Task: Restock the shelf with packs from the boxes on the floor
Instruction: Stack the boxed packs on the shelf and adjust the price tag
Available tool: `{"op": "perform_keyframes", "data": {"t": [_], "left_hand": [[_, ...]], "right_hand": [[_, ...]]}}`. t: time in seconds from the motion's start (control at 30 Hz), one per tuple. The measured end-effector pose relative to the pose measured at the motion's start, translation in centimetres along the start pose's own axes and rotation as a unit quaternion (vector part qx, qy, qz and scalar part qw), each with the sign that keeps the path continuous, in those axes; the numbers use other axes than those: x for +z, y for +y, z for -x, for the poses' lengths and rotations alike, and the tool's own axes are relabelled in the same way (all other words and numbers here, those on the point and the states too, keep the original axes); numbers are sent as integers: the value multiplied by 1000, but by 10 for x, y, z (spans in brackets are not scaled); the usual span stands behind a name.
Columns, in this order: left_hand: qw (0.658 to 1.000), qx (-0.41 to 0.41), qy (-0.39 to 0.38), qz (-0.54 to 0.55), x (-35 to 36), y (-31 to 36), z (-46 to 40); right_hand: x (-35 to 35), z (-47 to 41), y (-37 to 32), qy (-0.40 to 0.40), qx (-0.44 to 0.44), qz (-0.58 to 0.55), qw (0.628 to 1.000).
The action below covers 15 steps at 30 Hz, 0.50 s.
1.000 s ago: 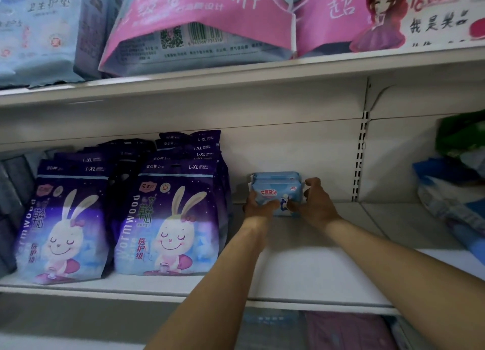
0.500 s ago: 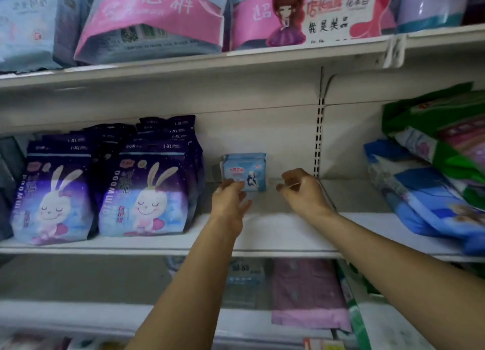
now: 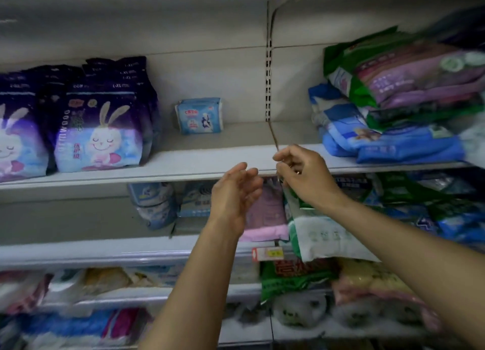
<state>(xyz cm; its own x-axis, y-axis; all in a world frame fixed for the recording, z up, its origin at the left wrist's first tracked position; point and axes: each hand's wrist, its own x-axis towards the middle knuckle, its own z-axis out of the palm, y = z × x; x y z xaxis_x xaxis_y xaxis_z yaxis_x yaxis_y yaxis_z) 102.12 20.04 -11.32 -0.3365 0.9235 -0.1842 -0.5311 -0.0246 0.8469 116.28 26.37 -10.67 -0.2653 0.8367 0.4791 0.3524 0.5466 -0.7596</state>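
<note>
A small light-blue pack (image 3: 199, 115) stands upright at the back of the white shelf (image 3: 183, 166), against the rear panel, with nothing touching it. My left hand (image 3: 235, 192) hovers in front of the shelf's front edge with fingers relaxed and holds nothing. My right hand (image 3: 301, 177) is beside it, just right, fingers loosely curled and empty, in front of the same edge. Both hands are well clear of the pack. No boxes on the floor are in view.
Purple rabbit-print packs (image 3: 97, 129) fill the shelf's left. Stacked blue, green and purple bags (image 3: 393, 108) lie on the right. A slotted upright (image 3: 268, 69) divides the back panel. Lower shelves hold a pink pack (image 3: 265, 213), a white-green bag (image 3: 322, 234) and other goods.
Both hands let go of the light-blue pack at the back of the shelf and drew back toward me past the shelf's front edge. The view has tilted downward.
</note>
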Motion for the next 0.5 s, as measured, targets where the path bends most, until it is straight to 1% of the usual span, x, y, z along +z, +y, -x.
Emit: {"op": "perform_keyframes", "data": {"t": [0.2,0.37,0.5], "left_hand": [[997,-59,-24,-41,-13,-43,33],[983,-157,-35,-92,-39,-105,63],[968,-229,-32,-101,-59,-161,75]], "right_hand": [[-29,66,15,-3,72,10,997],[-35,149,48,-5,159,13,987],[-38,211,81,-10,230,13,973]]}}
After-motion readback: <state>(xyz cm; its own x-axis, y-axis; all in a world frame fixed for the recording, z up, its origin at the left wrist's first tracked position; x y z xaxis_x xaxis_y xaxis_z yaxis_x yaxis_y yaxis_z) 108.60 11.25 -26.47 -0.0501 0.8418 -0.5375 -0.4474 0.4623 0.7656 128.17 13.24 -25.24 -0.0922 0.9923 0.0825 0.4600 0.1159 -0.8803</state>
